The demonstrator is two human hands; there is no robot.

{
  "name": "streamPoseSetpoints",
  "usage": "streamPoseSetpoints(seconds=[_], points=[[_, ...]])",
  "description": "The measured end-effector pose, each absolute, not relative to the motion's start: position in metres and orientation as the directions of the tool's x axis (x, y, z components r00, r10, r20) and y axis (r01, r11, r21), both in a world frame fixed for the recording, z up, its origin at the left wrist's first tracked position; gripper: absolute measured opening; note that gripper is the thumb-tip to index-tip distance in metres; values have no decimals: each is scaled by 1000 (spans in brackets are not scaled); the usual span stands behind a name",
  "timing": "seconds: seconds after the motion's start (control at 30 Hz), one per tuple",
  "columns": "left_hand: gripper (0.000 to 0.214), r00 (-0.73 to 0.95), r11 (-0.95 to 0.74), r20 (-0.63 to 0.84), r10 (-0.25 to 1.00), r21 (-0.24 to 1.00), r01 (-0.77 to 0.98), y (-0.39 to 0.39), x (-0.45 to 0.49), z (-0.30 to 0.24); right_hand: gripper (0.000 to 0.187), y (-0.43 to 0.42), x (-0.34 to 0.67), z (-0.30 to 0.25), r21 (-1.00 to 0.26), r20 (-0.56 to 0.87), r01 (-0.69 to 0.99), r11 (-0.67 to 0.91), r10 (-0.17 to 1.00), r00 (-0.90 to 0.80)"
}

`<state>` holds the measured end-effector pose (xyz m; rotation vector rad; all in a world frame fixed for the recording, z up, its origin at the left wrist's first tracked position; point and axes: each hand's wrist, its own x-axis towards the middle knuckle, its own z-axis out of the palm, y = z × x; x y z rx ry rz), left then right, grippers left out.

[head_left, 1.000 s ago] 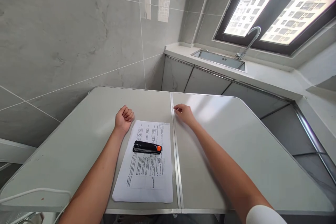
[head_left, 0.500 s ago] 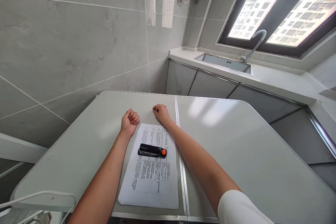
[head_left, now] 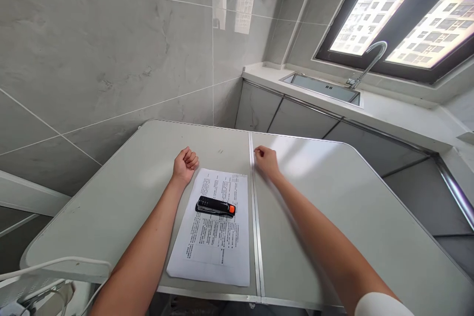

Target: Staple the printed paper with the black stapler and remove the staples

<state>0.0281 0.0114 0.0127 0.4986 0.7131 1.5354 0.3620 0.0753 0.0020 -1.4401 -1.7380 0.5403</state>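
On the table lies a stack of printed paper sheets, slightly skewed. A black stapler with an orange-red end piece rests across the pages, untouched. My left hand is closed in a fist on the tabletop, just beyond the sheets' upper left corner, and nothing shows in it. Past their upper right corner, by the metal seam, my right hand has its fingers curled in, with nothing visible between them. Between the hands lie tiny dark slivers, too small to name.
The pale folding table has a metal seam down its middle. Behind it are a grey tiled wall and a counter with a sink and tap. A white wire rack stands at lower left.
My right hand has moved right, from above the paper's top edge to across the seam. Tiny slivers now show where it was. My left hand stays in place; the view has shifted slightly.
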Motion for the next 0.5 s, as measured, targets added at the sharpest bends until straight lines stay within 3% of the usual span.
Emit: streamPoseSetpoints(seconds=[0.13, 0.2, 0.5], points=[[55, -88, -2, -86, 992, 703, -711, 11, 28, 12, 24, 54, 431, -9, -605, 300, 772, 195, 954, -6], [54, -84, -5, -77, 993, 705, -709, 11, 28, 12, 24, 42, 448, -14, -598, 283, 774, 208, 958, -39], [54, -112, -27, -81, 990, 682, -730, 9, 27, 14, 21, 25, 439, -17, -403, 252, 874, 270, 951, -177]])
